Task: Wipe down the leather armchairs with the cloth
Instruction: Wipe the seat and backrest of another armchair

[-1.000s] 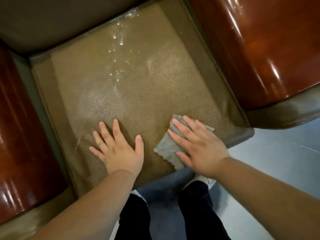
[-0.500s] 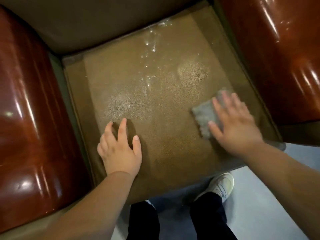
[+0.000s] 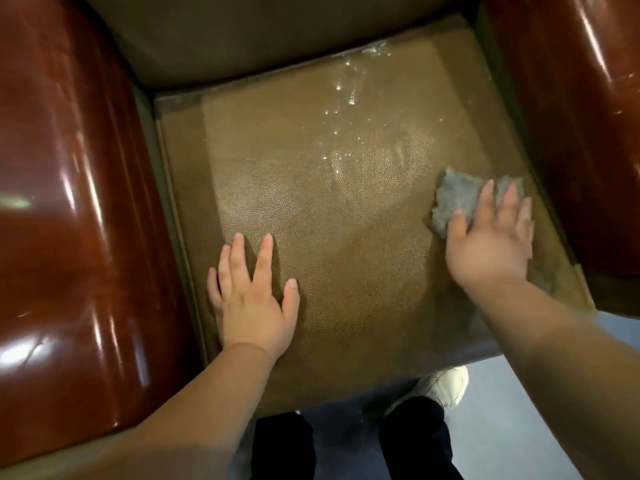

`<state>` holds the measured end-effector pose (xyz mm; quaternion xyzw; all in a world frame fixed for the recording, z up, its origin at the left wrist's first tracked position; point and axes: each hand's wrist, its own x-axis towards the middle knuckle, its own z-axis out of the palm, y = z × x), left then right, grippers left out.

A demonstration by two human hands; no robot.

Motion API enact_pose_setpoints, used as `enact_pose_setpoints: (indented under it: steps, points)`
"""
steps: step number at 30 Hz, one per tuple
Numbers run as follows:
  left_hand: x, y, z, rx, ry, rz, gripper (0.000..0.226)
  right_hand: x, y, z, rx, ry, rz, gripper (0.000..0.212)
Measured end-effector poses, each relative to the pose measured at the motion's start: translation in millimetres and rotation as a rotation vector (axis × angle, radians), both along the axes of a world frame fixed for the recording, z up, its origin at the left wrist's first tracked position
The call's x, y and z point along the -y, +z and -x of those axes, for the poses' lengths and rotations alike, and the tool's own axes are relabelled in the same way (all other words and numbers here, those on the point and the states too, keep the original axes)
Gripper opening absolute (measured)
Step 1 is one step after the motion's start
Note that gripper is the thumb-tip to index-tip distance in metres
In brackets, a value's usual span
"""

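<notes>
we lean over the olive-brown grained leather seat cushion (image 3: 311,209) of the armchair. our right hand (image 3: 491,244) lies flat with straight fingers on the small grey fuzzy cloth (image 3: 457,199), close to the right edge of this cushion, beside the glossy red-brown armrest (image 3: 571,116). our left hand (image 3: 252,299) rests flat and released near the cushion's left front corner. small water drops (image 3: 346,98) shine toward the back of the cushion.

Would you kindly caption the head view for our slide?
Right hand presses grey cloth on wet leather seat; left hand braces flat.
</notes>
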<state>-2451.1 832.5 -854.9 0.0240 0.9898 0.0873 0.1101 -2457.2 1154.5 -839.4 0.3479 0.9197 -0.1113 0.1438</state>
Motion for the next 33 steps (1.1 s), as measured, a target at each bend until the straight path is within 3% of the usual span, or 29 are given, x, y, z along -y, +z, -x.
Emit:
enact_pose_setpoints:
  steps: [1,2,5,7,9,11,13,14,15,18,20,22,25,27,31,33]
  points:
    - [-0.7,-0.5,-0.2,-0.007,0.005,-0.003,0.077,18.9,3.8,2.9,0.009,-0.070,-0.004,0.081]
    - [-1.1,-0.9,-0.1,-0.007,0.007,-0.005,0.077,45.0,6.2,0.8,0.009,0.013,-0.014,0.079]
    - [2.3,0.4,1.2,0.017,-0.017,-0.017,0.081,119.3,10.6,-27.0,-0.035,0.767,0.088,0.072]
    - [5.8,0.7,1.9,0.035,-0.044,-0.021,0.085,116.6,9.6,-25.6,-0.037,1.077,0.115,0.070]
    - [6.7,0.3,2.4,0.040,-0.043,-0.024,0.081,84.1,-1.4,-5.2,-0.074,1.013,0.031,0.071]
    - [5.7,-2.0,1.8,0.023,-0.030,-0.024,0.077,49.7,-2.9,19.1,-0.074,0.613,-0.043,0.074]
    - [5.1,-3.5,0.6,0.003,-0.030,-0.014,0.076,43.4,-0.2,35.5,-0.004,0.155,0.013,0.077]
    - [5.8,-4.2,0.4,-0.001,-0.034,-0.016,0.077,59.5,1.9,36.1,0.019,0.092,-0.007,0.078]
    - [6.8,-4.2,0.6,0.002,-0.036,-0.023,0.077,79.3,2.4,29.6,0.017,0.177,-0.059,0.077]
    - [8.3,-1.2,1.3,0.024,-0.041,-0.045,0.074,121.0,6.1,-17.4,-0.014,0.887,0.014,0.067]
    - [9.1,4.1,2.7,0.062,-0.049,-0.048,0.071,88.6,13.6,-12.2,0.058,1.209,0.061,0.064]
    - [10.7,10.7,4.5,0.126,-0.073,-0.031,0.070,30.5,13.4,13.5,0.080,1.087,-0.037,0.063]
    - [7.6,23.5,7.8,0.191,-0.058,-0.037,0.072,-44.7,27.5,44.2,0.352,0.247,0.007,0.070]
    - [-2.9,31.8,13.5,0.154,-0.009,-0.056,0.072,-37.5,26.1,37.2,0.357,0.048,0.025,0.082]
    - [-43.0,34.0,52.2,0.013,0.053,-0.107,0.070,36.3,17.6,-6.6,0.148,0.529,0.041,0.078]
    - [-64.6,23.7,71.3,0.018,0.047,-0.093,0.071,15.2,14.9,-6.7,0.080,0.819,0.083,0.074]
